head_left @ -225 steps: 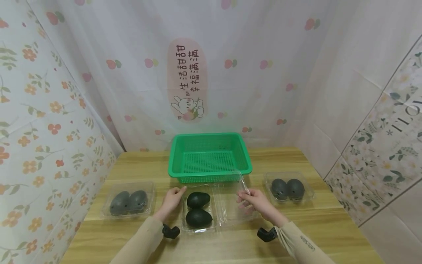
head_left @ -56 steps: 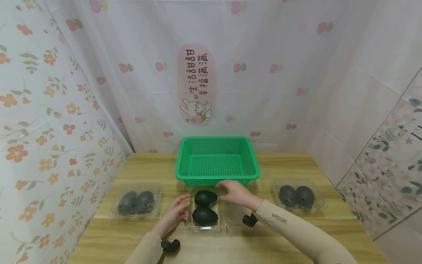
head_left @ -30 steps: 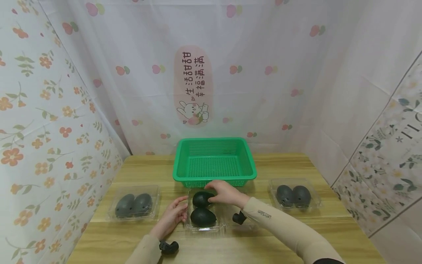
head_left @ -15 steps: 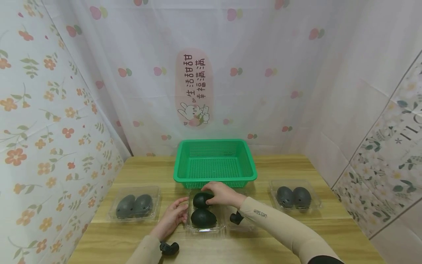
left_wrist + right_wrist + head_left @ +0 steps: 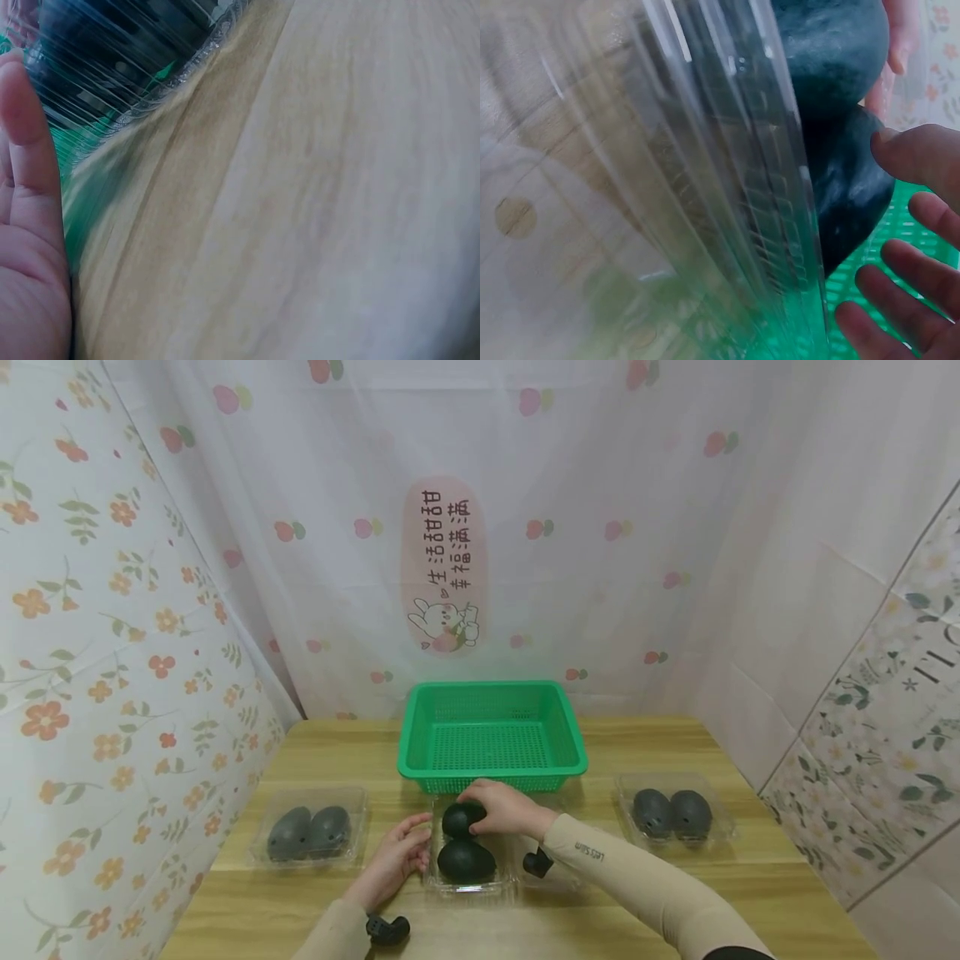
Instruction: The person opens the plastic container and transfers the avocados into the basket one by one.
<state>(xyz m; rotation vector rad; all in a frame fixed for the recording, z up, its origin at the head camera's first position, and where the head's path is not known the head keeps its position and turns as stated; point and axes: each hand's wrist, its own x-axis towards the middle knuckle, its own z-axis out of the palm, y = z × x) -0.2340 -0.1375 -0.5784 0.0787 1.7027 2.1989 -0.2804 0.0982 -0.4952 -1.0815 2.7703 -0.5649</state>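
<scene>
Two dark green avocados lie in a clear plastic clamshell box (image 5: pixel 468 889) at the middle of the table, its lid (image 5: pixel 553 881) folded open to the right beneath my right forearm. My right hand (image 5: pixel 510 810) holds the far avocado (image 5: pixel 457 820) from its right side, thumb nearer me, fingers over the far side. In the right wrist view the thumb meets that avocado (image 5: pixel 847 187); the fingers' contact is hard to see. The near avocado (image 5: pixel 466 862) sits untouched. Beside the box's left wall, my left hand (image 5: pixel 393 858) rests with loosely bent fingers, fingertips at the edge.
A green perforated basket (image 5: pixel 491 774) stands behind the box, with nothing inside it. Similar clear boxes with two dark avocados each stand at left (image 5: pixel 307 833) and right (image 5: pixel 675 814), lids down. A curtain (image 5: pixel 600 610) hangs behind the wooden table (image 5: pixel 637 893).
Earlier my right hand held the raised lid; the lid then went down to the right. That hand moved left onto the far avocado, which now looks slightly tilted. The left hand stays beside the box.
</scene>
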